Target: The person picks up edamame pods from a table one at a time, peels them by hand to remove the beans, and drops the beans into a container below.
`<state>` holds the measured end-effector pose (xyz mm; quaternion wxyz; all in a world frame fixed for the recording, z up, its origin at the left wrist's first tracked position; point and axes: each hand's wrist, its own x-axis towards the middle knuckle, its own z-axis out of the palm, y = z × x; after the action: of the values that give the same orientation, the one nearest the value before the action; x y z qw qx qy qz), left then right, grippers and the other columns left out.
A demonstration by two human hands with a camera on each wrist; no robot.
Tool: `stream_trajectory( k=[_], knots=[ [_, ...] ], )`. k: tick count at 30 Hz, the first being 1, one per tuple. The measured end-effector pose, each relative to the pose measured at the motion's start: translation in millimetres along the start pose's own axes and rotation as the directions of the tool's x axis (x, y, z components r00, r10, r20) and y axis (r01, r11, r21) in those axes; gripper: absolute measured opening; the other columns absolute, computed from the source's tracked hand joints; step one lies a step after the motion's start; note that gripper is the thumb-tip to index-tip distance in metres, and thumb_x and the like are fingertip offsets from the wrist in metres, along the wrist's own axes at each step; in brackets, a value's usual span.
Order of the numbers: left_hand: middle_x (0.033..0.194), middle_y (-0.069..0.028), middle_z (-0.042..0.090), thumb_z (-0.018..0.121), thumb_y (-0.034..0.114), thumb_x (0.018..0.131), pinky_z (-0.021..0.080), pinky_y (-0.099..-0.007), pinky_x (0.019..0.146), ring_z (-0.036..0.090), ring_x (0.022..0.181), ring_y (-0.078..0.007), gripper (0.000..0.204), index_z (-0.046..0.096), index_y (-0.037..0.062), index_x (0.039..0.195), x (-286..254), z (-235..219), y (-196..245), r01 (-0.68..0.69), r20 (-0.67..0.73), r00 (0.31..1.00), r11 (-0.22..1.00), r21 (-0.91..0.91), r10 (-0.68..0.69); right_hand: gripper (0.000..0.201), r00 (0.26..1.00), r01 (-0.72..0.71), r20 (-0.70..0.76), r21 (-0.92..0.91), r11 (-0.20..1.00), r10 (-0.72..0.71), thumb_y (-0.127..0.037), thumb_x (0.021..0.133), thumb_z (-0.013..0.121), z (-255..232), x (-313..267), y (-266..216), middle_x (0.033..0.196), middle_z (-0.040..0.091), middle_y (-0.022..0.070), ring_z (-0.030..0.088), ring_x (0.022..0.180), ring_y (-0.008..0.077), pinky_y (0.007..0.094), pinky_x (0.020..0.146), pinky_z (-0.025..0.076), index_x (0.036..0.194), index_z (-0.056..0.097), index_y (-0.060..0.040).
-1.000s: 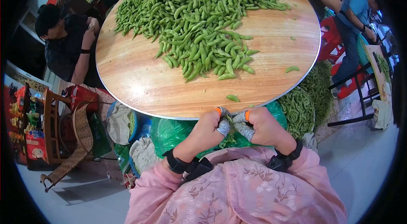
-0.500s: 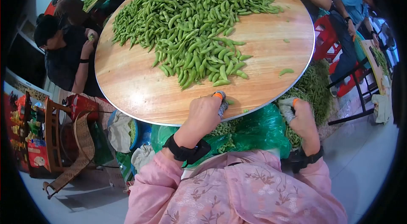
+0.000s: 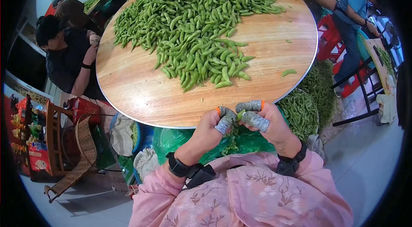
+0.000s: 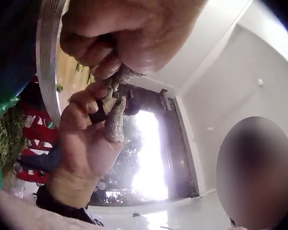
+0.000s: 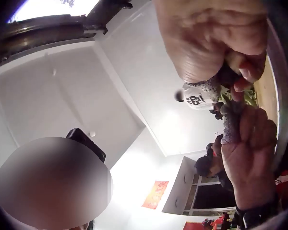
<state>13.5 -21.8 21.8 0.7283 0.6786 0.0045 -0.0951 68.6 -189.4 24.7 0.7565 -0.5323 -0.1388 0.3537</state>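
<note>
My left hand [image 3: 209,131] and right hand [image 3: 274,129] meet at the near edge of the round wooden table [image 3: 171,107]. Thumbs and index fingers wear grey knit finger covers with orange bands. Between the fingertips sits a green soybean pod [image 3: 240,115], pinched by both hands. In the left wrist view the covered thumbs meet, the right hand [image 4: 86,139] below the left; the pod is mostly hidden there. A big heap of soybean pods [image 3: 193,25] covers the far part of the table. A single pod [image 3: 289,72] lies apart at the right.
Below my hands spreads a green plastic bag [image 3: 171,141] with green bits in it. More pods [image 3: 300,109] are piled on the floor at the right. A person in dark clothes [image 3: 64,51] sits at the left; another in blue [image 3: 354,4] is at the right. A wooden chair [image 3: 58,141] stands left.
My right hand swung out right over the floor pile, then returned to the left hand. The left hand reached onto the table edge and drew back; the loose pod there is gone.
</note>
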Motion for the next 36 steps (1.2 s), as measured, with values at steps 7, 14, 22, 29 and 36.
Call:
stream_trajectory(
  k=[7,14,22,29,36],
  knots=[
    [0.061,0.0061,0.044,0.051,0.023,0.086,0.027,-0.0169,0.046,0.035,0.052,-0.0024,0.019,0.051,0.0052,0.08,-2.8,6.1,-6.5,-0.048,-0.119,0.992,0.999,-0.021,0.045,0.022,1.0,-0.002,0.01,-0.022,1.0,0.002,-0.02,0.083,0.055,-1.6,-5.3,1.3,0.078,0.059,-0.0019,0.047,0.061,0.0019,0.0152,0.054,0.036,0.098,0.057,-0.004],
    [0.061,0.006,0.043,0.049,0.019,0.087,0.03,-0.0175,0.048,0.036,0.053,-0.0029,0.018,0.051,0.0038,0.078,-3.6,7.1,-4.4,-0.155,-0.126,0.976,0.971,0.183,0.179,0.022,0.999,-0.034,0.02,-0.026,0.999,0.034,-0.021,0.083,0.055,-1.1,-6.4,-1.1,0.077,0.058,-0.0021,0.046,0.061,0.0019,0.0154,0.054,0.035,0.098,0.057,-0.0046],
    [0.061,0.005,0.044,0.049,0.018,0.087,0.03,-0.0182,0.048,0.037,0.054,-0.0034,0.018,0.051,0.0031,0.077,-4.5,8.5,-5.3,-0.15,-0.131,0.976,0.975,0.165,0.173,0.019,0.998,-0.056,0.022,-0.022,0.998,0.056,-0.02,0.083,0.055,-3.1,-4.5,6.1,0.074,0.057,-0.0024,0.045,0.06,0.0021,0.0151,0.053,0.033,0.094,0.057,-0.0049],
    [0.06,-0.0091,0.051,0.055,0.01,0.08,0.039,-0.0294,0.049,0.052,0.052,-0.0224,0.009,0.052,0.0017,0.081,-6.8,13.2,-0.4,-0.188,0.002,0.931,0.474,0.86,0.366,0.013,0.999,-0.035,0.026,0.02,0.999,0.035,-0.017,0.082,0.056,-7.1,-3.4,10.7,0.074,0.058,-0.0013,0.047,0.061,0.0027,0.016,0.052,0.034,0.085,0.059,-0.0048],
    [0.059,-0.0079,0.051,0.055,0.011,0.08,0.039,-0.0287,0.049,0.051,0.051,-0.0224,0.008,0.052,0.0033,0.08,-5.4,15.8,-10.6,-0.315,-0.091,0.879,0.713,0.627,0.468,0.006,0.987,0.16,0.014,-0.15,0.976,-0.16,-0.004,0.08,0.056,2.0,-2.2,13.3,0.074,0.057,0.0004,0.052,0.068,0.0072,0.0227,0.064,0.043,0.084,0.057,0.0007]
  ],
)
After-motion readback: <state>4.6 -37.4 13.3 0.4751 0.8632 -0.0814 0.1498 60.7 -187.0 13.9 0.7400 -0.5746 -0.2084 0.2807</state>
